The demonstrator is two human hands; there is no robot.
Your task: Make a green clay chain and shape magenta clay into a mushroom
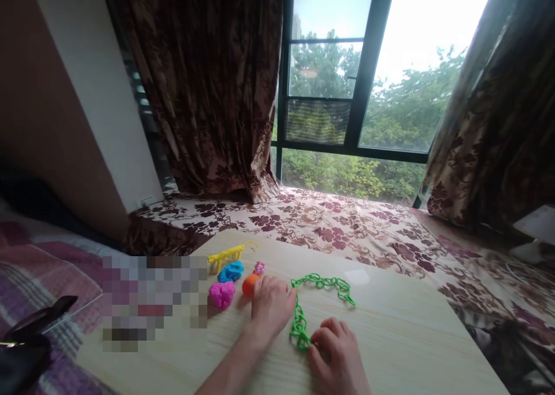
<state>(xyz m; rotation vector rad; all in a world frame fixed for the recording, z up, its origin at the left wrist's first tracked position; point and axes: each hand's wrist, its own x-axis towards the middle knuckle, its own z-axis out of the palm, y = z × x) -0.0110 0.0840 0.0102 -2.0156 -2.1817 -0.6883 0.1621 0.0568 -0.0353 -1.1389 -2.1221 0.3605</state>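
Note:
A green plastic chain (299,320) of linked loops bends across the pale tabletop, its far part curving to the right. My left hand (272,303) is closed at the bend, thumb and forefinger pinching the links there. An orange ball (250,286) sits right against its outer fingers, partly covered. At the chain's near end, where the links bunch up, my right hand (337,349) has its fingers curled and closed on the last links; its fingertips are partly hidden.
Left of my hands lie a magenta lump (222,295), a blue lump (231,272), a yellow hook-ended piece (226,257) and a small pink piece (259,267). The wooden table (403,325) borders a floral-covered window ledge (329,216). Dark glasses (32,337) show at lower left.

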